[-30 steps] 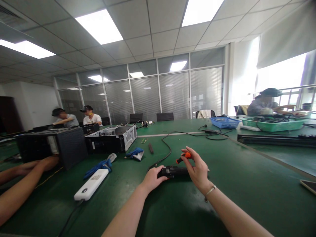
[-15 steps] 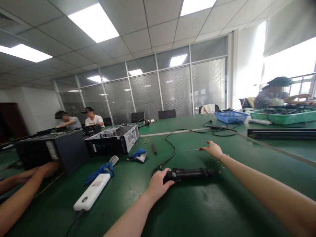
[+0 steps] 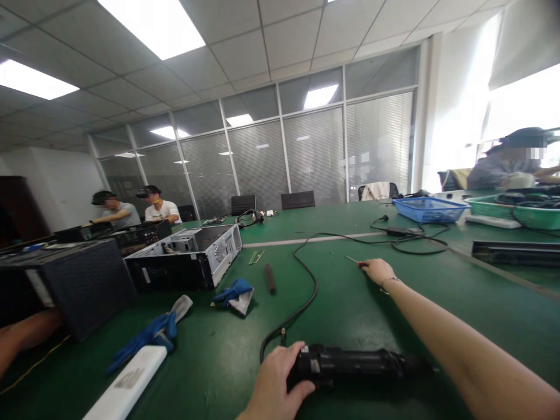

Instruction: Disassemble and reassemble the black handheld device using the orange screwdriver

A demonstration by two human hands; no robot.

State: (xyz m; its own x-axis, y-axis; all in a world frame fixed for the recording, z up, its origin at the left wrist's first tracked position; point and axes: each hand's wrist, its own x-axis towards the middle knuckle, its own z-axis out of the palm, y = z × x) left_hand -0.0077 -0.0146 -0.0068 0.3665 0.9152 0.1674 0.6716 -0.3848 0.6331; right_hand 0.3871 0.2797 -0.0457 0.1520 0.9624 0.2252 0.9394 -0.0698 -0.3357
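My left hand is wrapped round the rear end of a black electric screwdriver, which lies sideways near the front of the green table. A black cable runs from that end up and across the table. Farther off to the right, my right hand has its fingers closed on the red and black handle of a small screwdriver. Its thin shaft points left and away from me.
An open computer case, a dark case with a person's arm beside it, blue gloves and a white power strip are on the left. Blue and green baskets stand at the back right.
The view has shifted, so the table things appear lower. The black electric screwdriver and my left hand now sit closer to the bottom edge. The small screwdriver's shaft points more away from me.
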